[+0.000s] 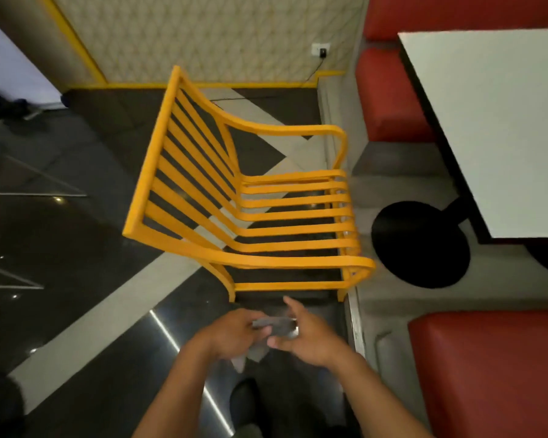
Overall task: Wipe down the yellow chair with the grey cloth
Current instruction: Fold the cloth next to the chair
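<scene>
Head view: left hand (234, 330) and right hand (310, 338) both pinch the light, soft grey cloth (276, 327), probably best wadded into one palm before rubbing the rigid yellow chair (298, 214).

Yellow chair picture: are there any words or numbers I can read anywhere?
None: no words, numbers or labels show on the yellow chair, white table, red seat or grey cloth.
The wall socket is too small and blurred to tell.

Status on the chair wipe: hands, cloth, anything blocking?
Hands: left hand and right hand both grip grey cloth, in front of yellow chair. Cloth not touching chair. Nothing between; white table off to the right.
</scene>
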Demonstrator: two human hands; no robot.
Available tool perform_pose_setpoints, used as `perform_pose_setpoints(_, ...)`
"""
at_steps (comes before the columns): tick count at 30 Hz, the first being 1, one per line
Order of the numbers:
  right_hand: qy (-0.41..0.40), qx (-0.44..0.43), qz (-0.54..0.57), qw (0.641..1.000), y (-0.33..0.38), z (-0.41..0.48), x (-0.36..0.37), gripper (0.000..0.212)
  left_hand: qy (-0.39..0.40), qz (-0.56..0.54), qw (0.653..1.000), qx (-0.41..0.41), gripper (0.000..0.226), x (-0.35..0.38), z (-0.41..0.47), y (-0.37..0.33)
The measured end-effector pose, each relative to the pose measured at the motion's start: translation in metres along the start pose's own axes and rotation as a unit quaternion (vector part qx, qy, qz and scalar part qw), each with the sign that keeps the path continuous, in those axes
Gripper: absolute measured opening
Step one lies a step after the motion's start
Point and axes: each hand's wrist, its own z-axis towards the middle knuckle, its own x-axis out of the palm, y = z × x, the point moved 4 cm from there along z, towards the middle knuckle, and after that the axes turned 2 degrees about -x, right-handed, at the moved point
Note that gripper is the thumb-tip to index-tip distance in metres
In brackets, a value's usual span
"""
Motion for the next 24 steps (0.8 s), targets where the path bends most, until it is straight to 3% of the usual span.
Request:
perform_pose_setpoints(2, 0.0, -0.031, -0.026, 0.999, 0.037, -0.026, -0.019, 0.09, -0.005, -0.035, 0.999, 0.016, 0.02, -0.013, -0.042, -0.027)
perform_pose_setpoints(6, -0.011, -0.087, -0.103, 0.991, 0.098, -0.056, -0.063, 0.017, -0.048, -0.082, 0.994, 0.058, 0.021, -0.045, -0.089, -0.07)
perform_pose_setpoints(12, -0.023, -0.122, -0.146, 0.982, 0.172, -0.065, -0.101, 0.026, -0.117, -0.071, 0.986, 0.093, 0.013, -0.111, -0.115, -0.093)
perform_pose_setpoints(16, -0.037, -0.133, -0.141, 0.98, 0.226, -0.056, -0.112, 0.017, -0.143, 0.008, 0.979, 0.145, 0.016, -0.169, -0.117, -0.094)
perform_pose_setpoints(24, -0.158, -0.148, -0.041, 0.975, 0.354, -0.011, -0.099, 0.015, -0.107, 0.057, 0.974, 0.191, 0.011, -0.328, -0.132, -0.063)
